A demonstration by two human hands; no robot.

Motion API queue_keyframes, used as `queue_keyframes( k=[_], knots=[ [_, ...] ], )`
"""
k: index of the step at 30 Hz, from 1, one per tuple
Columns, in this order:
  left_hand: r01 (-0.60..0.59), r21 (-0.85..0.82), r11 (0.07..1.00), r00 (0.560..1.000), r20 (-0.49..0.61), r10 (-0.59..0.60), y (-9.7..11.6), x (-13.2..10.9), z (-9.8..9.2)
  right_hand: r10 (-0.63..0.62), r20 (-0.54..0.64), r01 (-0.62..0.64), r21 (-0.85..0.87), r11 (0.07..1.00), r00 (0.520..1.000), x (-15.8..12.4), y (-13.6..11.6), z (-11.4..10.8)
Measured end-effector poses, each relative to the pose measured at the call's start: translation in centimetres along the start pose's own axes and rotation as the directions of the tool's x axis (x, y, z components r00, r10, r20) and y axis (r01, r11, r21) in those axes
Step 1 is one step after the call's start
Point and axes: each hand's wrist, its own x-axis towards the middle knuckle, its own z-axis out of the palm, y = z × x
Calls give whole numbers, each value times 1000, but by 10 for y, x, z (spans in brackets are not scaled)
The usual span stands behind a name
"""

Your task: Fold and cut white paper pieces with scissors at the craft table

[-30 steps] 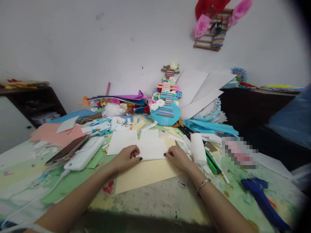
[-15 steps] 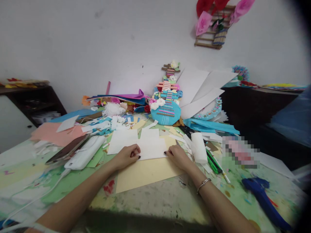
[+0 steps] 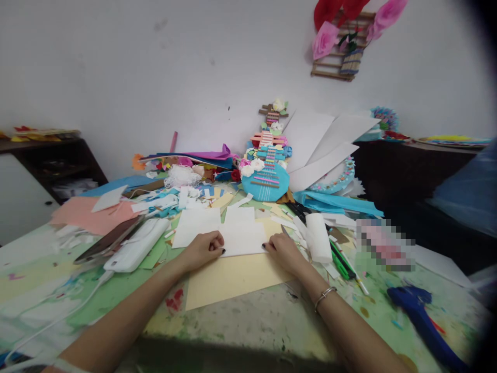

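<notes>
A small white paper sheet (image 3: 244,239) lies over a cream paper sheet (image 3: 236,282) in front of me. My left hand (image 3: 204,250) has its fingers curled in, thumb and fingertips closed on the white sheet's near left corner. At the near right corner, my right hand (image 3: 284,249) pinches the same sheet, its thumb along the edge. Two more white pieces, a larger paper piece (image 3: 194,227) and a narrower paper piece (image 3: 239,214), lie just behind it. Part of a metal blade shows beyond my right hand.
To the right are a white roll (image 3: 319,238), a green cutter knife (image 3: 341,261) and a blue glue gun (image 3: 423,324). A white corded device (image 3: 135,246) and a dark flat device (image 3: 108,241) sit left. Behind stands a blue paper guitar (image 3: 266,182) amid paper scraps.
Both hands keep the same hold on the white sheet. Only a slight shift of the camera view shows.
</notes>
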Motion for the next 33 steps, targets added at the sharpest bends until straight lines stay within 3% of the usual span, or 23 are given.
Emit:
queue_keyframes(
  k=[16, 20, 22, 25, 28, 30, 33],
  knots=[
    [14, 36, 999, 1000, -10, -14, 1, 3, 1, 4, -10, -4, 2, 1000, 1000, 1, 0, 2],
    [-33, 134, 990, 999, -17, 36, 4, 0, 3, 9, -20, -9, 4, 1000, 1000, 1, -1, 2],
    [-109, 223, 969, 993, -28, 118, 6, -2, 6, 4, -23, -4, 8, 1000, 1000, 1, 0, 2],
    [-290, 383, 877, 950, 6, 311, 12, -7, 11, 0, -30, 1, 15, 1000, 1000, 0, 0, 2],
    [-445, 522, 728, 884, 125, 451, 19, -10, 16, 4, -49, -3, 17, 1000, 999, 0, 0, 2],
    [-486, 601, 634, 858, 190, 477, 23, -11, 20, 5, -65, -4, 16, 1000, 998, -1, -1, 3],
    [-455, 707, 542, 868, 214, 448, 27, -12, 27, 9, -88, -8, 12, 1000, 996, -2, 0, 5]
  ],
)
